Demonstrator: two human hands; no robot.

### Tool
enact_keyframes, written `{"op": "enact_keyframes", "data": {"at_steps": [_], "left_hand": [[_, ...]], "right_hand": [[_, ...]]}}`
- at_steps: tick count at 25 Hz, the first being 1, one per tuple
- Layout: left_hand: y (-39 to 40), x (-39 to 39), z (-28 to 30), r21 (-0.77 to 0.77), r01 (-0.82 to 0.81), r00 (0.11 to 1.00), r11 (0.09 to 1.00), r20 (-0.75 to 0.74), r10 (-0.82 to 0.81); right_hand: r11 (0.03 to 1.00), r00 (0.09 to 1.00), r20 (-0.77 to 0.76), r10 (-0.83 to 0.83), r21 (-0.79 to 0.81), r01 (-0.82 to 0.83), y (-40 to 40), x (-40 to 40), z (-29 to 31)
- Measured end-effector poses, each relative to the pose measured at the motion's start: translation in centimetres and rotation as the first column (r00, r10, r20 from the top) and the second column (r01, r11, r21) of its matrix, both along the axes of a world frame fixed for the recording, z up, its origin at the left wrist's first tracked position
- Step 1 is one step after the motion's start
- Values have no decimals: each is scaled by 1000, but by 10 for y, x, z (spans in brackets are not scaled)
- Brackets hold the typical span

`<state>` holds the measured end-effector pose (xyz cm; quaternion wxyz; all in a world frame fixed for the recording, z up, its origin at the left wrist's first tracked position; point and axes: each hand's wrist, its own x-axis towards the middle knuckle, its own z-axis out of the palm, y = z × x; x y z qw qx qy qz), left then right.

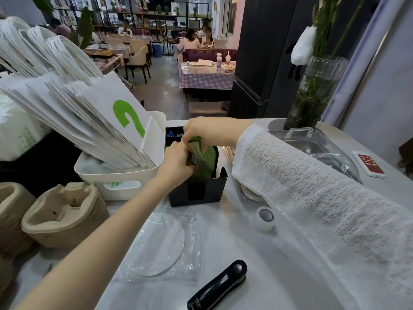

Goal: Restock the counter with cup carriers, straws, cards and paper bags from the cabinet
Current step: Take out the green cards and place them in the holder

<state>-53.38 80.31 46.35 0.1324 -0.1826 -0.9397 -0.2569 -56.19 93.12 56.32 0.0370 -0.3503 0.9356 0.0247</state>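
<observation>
Head view: the only camera, looking down over both forearms onto a pale worktop (257, 253), with a café room beyond
Cards: a thick green stack (202, 161) standing tilted in a black open-fronted holder (199, 191), which stands just beside the white bin
Left hand: (176, 163) grips the stack from the near left side, fingers curled round its edge, probably to keep the cards squared and stop them fanning as they settle
Right hand: (201, 130) comes over from the far side and pinches the top of the same stack, fingers bent down onto it; this reads as guiding or pressing the cards down into the holder
Step in hand: seating the cards; they look partly in, not yet released
Paper bags: white bags with a green mark (105, 121) leaning back in a white bin (125, 177), handles up so one can be pulled off easily; this item appears stocked
Cup carriers: two nested pulp stacks (60, 215) at the left edge, near the bin, also in place
Straws: cannot tell; a dark compartment (173, 134) behind the hands shows something coloured, too small to name
Other things: a black stapler (220, 285), a clear plastic sleeve with a round disc (161, 242), a tape roll (264, 219), a white remote (369, 163), a glass vase of stems (315, 92)
Risk: a loose grip could let the stack splay over the holder's low front lip
</observation>
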Motion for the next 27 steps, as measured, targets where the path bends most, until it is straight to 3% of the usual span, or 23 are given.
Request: {"op": "enact_keyframes", "data": {"at_steps": [3,5,12,15,19,23,27], "left_hand": [[-1,-1,-1,34,-25,999,999,22,24],[-1,0,0,102,-28,999,994,34,25],[0,4,3,47,8,998,999,57,-10],[0,7,5,88,17,999,996,42,-21],[-2,6,3,61,4,1000,998,24,-5],[-3,6,3,84,5,1000,996,24,-7],[-2,8,5,62,7,1000,998,11,-8]], "right_hand": [[999,999,-42,16,-28,-17,6,6,-18],[997,984,-156,83,24,-80,20,9,-27],[986,991,-104,-84,-153,68,34,17,-54],[949,992,-3,-126,-290,119,36,17,-62],[821,978,149,-148,-533,205,41,26,-73],[591,931,235,-279,-723,359,42,35,-86],[553,898,222,-380,-723,413,36,41,-95]]}}
